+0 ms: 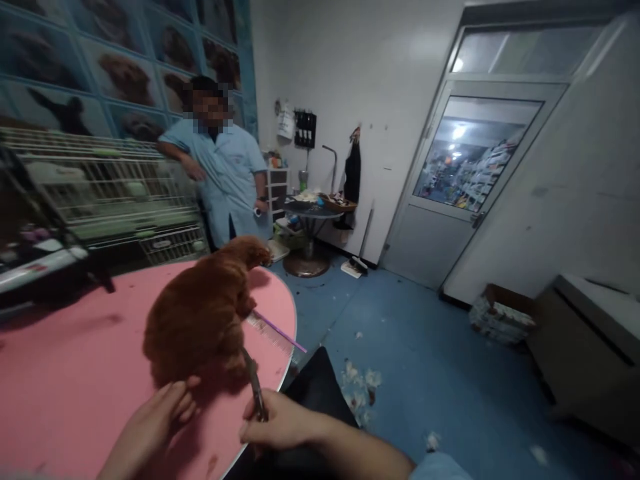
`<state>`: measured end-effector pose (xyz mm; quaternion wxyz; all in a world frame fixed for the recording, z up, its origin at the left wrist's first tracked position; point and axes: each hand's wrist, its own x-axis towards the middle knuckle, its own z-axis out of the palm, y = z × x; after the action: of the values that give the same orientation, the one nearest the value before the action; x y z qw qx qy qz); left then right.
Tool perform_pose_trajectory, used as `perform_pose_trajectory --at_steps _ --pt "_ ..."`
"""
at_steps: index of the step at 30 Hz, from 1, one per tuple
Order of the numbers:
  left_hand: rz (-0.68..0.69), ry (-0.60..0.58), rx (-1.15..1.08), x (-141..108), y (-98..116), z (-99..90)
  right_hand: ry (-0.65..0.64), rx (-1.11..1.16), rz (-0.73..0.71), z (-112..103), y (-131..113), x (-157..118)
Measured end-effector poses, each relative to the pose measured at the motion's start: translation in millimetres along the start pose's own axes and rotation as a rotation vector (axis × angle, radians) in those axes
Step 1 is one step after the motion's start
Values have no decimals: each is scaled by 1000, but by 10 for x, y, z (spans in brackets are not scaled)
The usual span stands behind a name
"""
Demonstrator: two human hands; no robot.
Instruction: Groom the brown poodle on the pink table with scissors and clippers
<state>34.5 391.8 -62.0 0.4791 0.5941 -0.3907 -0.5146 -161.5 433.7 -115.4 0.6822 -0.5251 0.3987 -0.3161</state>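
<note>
A curly brown dog (200, 313) is on the round pink table (75, 353), its head turned away toward the far right. My right hand (277, 420) is closed around a slim dark metal tool that looks like scissors (255, 387). The tool's tip points up at the dog's hindquarters. Close to the dog's rear, my left hand (160, 417) has loosely bent fingers with nothing visible in them. Whether it touches the fur I cannot tell. A comb with a purple spine (277, 331) lies near the table's right edge, beside the dog's front.
A person in a light blue coat (227, 173) stands behind the table by wire cages (100, 193). Farther back are a small round grooming table (305, 210) and a broom with dustpan (357, 263). Fur clumps (360, 387) lie on the blue floor. A door (450, 180) and a box (503, 313) are right.
</note>
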Motion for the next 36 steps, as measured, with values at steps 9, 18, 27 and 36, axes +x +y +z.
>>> perform_pose_trajectory --at_steps 9,18,27,36 --pt "271 107 207 -189 189 34 4 -240 118 -25 377 -473" --pt "295 170 344 -202 63 -57 -888 -241 411 -481 -339 -35" --pt "171 226 248 -319 153 46 -1189 -389 324 -724 -1044 936" --pt "69 277 148 -367 214 131 -1325 -570 -14 -338 -1306 1533"
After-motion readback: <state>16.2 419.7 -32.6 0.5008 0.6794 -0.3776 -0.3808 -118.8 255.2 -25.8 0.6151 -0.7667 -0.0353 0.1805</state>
